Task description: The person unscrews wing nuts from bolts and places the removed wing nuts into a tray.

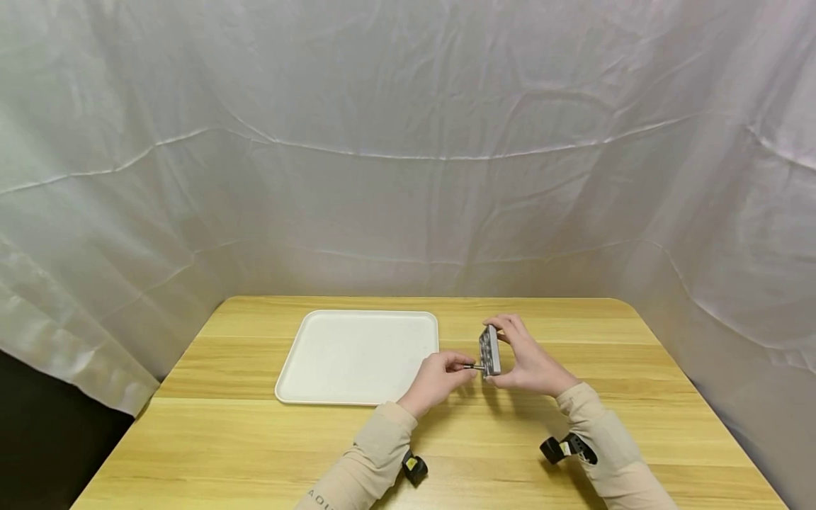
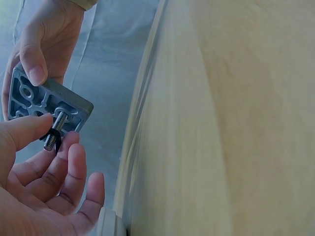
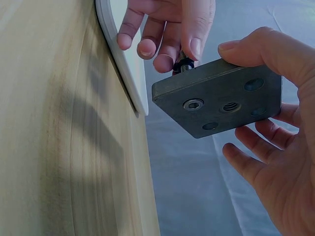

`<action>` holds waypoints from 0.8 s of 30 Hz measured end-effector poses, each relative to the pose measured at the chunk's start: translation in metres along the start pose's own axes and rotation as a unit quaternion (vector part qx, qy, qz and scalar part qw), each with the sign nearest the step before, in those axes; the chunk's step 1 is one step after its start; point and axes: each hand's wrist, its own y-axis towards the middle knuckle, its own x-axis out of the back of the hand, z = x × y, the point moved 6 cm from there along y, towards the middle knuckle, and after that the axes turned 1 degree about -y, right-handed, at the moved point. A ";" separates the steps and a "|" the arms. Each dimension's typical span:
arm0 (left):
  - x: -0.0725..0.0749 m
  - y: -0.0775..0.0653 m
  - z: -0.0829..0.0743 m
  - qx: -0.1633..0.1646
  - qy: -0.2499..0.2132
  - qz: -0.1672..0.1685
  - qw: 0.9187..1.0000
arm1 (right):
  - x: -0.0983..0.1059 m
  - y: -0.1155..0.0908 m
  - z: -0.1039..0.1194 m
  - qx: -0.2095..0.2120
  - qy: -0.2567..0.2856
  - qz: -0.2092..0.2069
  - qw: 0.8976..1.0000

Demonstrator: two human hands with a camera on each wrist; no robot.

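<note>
My right hand [image 1: 530, 363] grips a grey square metal plate [image 1: 494, 350] by its edges, holding it on edge above the table. In the right wrist view, the plate's flat face [image 3: 221, 115] has several round holes, and a socket-head bolt [image 3: 193, 104] sits in one corner hole. The threaded bolt shank [image 2: 60, 121] sticks out of the ribbed face in the left wrist view. With thumb and fingertips, my left hand [image 1: 436, 379] pinches a small black piece [image 2: 55, 134] around that shank; its exact kind is partly hidden by the fingers.
A white rectangular tray [image 1: 357, 358] lies on the wooden table [image 1: 223, 432], left of the hands; the left hand is over its right edge. Pale curtains [image 1: 408, 198] hang behind and at both sides. Black wrist cameras [image 1: 414, 469] hang below the forearms.
</note>
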 end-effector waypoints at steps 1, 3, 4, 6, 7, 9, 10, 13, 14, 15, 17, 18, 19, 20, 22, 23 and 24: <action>0.000 0.000 0.000 -0.002 0.002 0.000 1.000 | 0.000 0.000 0.000 0.001 0.000 -0.001 1.000; 0.000 0.000 0.000 -0.003 0.002 -0.001 1.000 | 0.000 0.000 0.001 0.003 -0.002 -0.001 1.000; 0.000 0.000 0.001 -0.003 0.000 -0.001 1.000 | 0.000 0.000 0.001 0.003 -0.003 -0.001 1.000; 0.000 0.000 0.000 -0.001 -0.002 -0.001 1.000 | 0.000 0.000 0.000 0.002 -0.004 0.000 1.000; 0.000 0.000 0.000 -0.001 -0.004 -0.001 1.000 | 0.000 0.000 -0.001 0.002 -0.005 0.000 1.000; 0.000 -0.001 -0.001 -0.001 -0.005 0.000 1.000 | -0.001 0.000 -0.004 0.004 -0.007 -0.001 1.000; 0.000 -0.001 -0.001 -0.001 -0.006 -0.001 1.000 | -0.003 0.000 -0.007 0.004 -0.007 -0.002 1.000; 0.001 -0.001 -0.002 0.000 -0.006 -0.002 1.000 | -0.007 -0.002 -0.021 0.005 -0.010 -0.007 1.000; 0.001 -0.001 -0.002 0.000 -0.006 -0.002 1.000 | -0.009 -0.003 -0.026 0.003 -0.010 -0.007 1.000; 0.001 -0.001 -0.002 0.000 -0.007 -0.001 1.000 | -0.010 -0.003 -0.031 0.000 -0.012 -0.008 1.000; 0.000 -0.001 -0.002 0.003 -0.013 0.000 1.000 | -0.012 -0.004 -0.039 -0.005 -0.011 -0.006 1.000; 0.000 -0.001 -0.001 0.005 -0.017 0.001 1.000 | -0.012 -0.005 -0.042 -0.007 -0.010 -0.006 1.000; 0.000 -0.001 -0.001 0.007 -0.023 0.002 1.000 | -0.012 -0.005 -0.043 -0.007 -0.008 -0.005 1.000; 0.000 -0.001 0.000 0.009 -0.026 0.003 1.000 | -0.011 -0.005 -0.044 -0.009 -0.005 -0.004 1.000; -0.001 -0.001 0.001 0.015 -0.032 0.006 0.999 | -0.011 -0.005 -0.045 -0.008 -0.001 -0.002 1.000; -0.001 0.000 0.002 0.018 -0.033 0.007 0.999 | -0.011 -0.005 -0.045 -0.008 0.000 -0.001 1.000; -0.001 -0.001 0.002 0.018 -0.032 0.008 0.999 | -0.011 -0.005 -0.044 -0.009 0.000 -0.001 1.000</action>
